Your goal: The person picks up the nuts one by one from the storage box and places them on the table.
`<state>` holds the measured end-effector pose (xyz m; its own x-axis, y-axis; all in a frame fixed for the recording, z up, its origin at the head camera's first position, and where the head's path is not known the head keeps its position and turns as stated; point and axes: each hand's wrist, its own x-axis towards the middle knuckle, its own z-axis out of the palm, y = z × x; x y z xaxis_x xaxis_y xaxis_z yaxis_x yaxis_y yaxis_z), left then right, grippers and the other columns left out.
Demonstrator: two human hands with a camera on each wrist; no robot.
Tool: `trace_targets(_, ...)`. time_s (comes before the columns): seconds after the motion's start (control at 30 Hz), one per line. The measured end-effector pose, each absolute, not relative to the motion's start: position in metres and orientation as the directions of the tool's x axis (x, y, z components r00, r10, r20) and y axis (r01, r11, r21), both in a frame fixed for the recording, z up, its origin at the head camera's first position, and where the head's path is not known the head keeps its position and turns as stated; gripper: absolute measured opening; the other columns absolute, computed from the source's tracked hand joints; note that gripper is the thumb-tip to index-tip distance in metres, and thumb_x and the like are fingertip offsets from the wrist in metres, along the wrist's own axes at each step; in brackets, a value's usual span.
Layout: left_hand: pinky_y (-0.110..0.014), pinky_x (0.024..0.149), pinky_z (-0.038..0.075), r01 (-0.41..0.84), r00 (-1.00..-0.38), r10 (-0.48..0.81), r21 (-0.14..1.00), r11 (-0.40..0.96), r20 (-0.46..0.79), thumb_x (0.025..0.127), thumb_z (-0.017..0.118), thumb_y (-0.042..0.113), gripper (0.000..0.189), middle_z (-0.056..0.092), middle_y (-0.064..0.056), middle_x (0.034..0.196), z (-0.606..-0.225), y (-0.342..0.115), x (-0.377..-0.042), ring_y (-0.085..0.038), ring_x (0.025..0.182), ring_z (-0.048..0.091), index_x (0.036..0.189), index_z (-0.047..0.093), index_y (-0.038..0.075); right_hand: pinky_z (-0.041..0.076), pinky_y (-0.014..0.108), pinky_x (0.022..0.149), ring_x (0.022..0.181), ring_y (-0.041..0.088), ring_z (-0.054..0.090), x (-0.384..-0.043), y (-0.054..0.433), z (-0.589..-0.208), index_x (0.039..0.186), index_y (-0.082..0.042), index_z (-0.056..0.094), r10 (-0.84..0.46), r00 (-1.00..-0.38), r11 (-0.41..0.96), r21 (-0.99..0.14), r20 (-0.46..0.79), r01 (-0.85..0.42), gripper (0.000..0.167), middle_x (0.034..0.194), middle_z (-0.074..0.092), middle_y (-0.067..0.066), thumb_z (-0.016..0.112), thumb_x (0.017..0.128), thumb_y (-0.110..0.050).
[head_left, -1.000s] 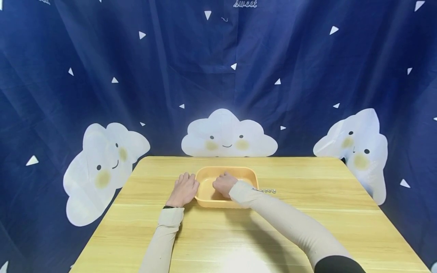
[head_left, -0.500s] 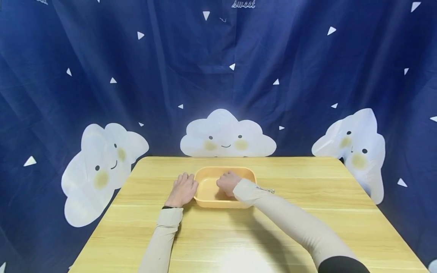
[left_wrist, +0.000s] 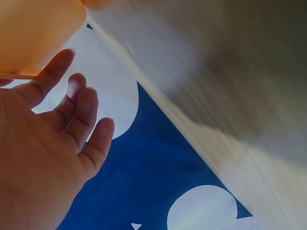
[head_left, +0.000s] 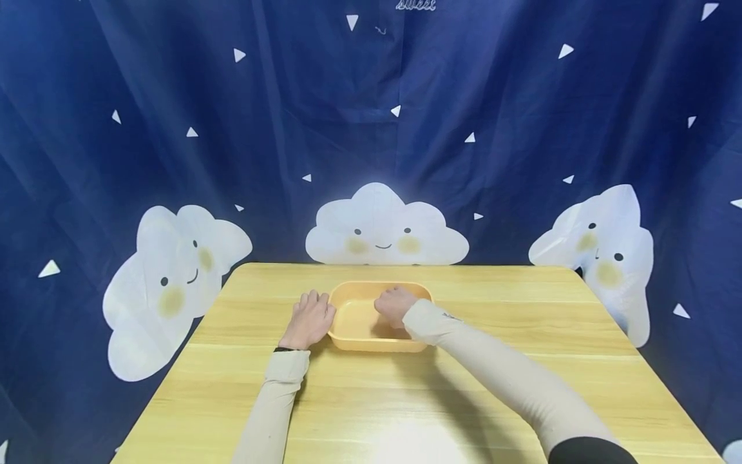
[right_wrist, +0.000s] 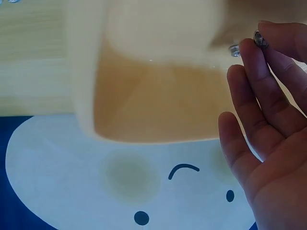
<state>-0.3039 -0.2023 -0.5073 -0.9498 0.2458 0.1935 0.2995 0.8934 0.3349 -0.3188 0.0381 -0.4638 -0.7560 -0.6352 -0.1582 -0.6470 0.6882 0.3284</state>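
Observation:
An orange plastic box (head_left: 353, 310) sits on the wooden table. My left hand (head_left: 308, 322) holds its left rim, the thumb over the edge and the index finger by the outer wall in the left wrist view; the other fingers are loosely bent. My right hand (head_left: 395, 306) is inside the box, towards its right side. In the right wrist view, its thumb and index finger pinch a small silver metal nut (right_wrist: 259, 39). Another small nut (right_wrist: 234, 50) shows close beside the fingertips, over the box floor.
Small metal pieces (right_wrist: 13, 1) lie on the table beyond the box, cut off by the right wrist view's corner. The right sleeve (head_left: 446, 325) hides most of that spot from the head view. A blue curtain (head_left: 371, 148) hangs behind the table's far edge.
My right hand has shifted a little to the right inside the box. Its sleeve now covers the row of silver pieces that showed before. The left hand stays at the rim.

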Motion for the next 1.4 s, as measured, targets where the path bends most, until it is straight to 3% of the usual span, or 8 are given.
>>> trace_targets(0.3,-0.043,0.078,0.035,0.304,-0.947,0.245,0.331,0.893,0.208,0.105,0.039,0.020,0.025,0.046,-0.010,0.092,-0.507,-0.203,-0.305,-0.031,0.090,0.039,0.086,0.051,0.010,0.056,0.034,0.091,0.090,0.019,0.069,-0.318,0.047,-0.458,0.090,-0.017,0.072,-0.627,-0.764,0.707,0.302,-0.150,-0.639,0.020,0.093,0.075,0.000,0.068,0.087,0.003)
trace_targets(0.7,-0.043,0.077,0.036,0.313,-0.942,0.251,0.321,0.894,0.221,0.105,0.040,0.020,0.025,0.047,-0.011,0.092,-0.508,-0.205,-0.306,-0.031,0.089,0.040,0.085,0.051,0.010,0.054,0.035,0.100,0.106,0.019,0.072,-0.313,0.055,-0.445,0.112,-0.019,0.077,-0.589,-0.788,0.743,0.262,-0.179,-0.615,0.031,0.112,0.078,-0.003,0.068,0.089,0.000)
trace_targets(0.97,-0.043,0.077,0.035,0.313,-0.944,0.255,0.327,0.891,0.210,0.106,0.037,0.020,0.027,0.048,-0.012,0.093,-0.507,-0.205,-0.305,-0.032,0.091,0.041,0.085,0.051,0.010,0.055,0.041,0.092,0.092,0.025,0.073,-0.314,0.067,-0.442,0.086,-0.011,0.072,-0.612,-0.779,0.740,0.251,-0.135,-0.624,0.010,0.093,0.077,0.007,0.071,0.084,-0.001)
trace_targets(1.4,-0.044,0.080,0.037,0.329,-0.937,0.265,0.320,0.888,0.229,0.105,0.035,0.020,0.028,0.048,-0.013,0.094,-0.506,-0.207,-0.304,-0.032,0.091,0.042,0.084,0.051,0.010,0.054,0.040,0.086,0.086,0.024,0.071,-0.316,0.085,-0.440,0.080,-0.012,0.069,-0.618,-0.777,0.746,0.226,-0.117,-0.627,0.016,0.090,0.076,0.006,0.071,0.079,0.003)
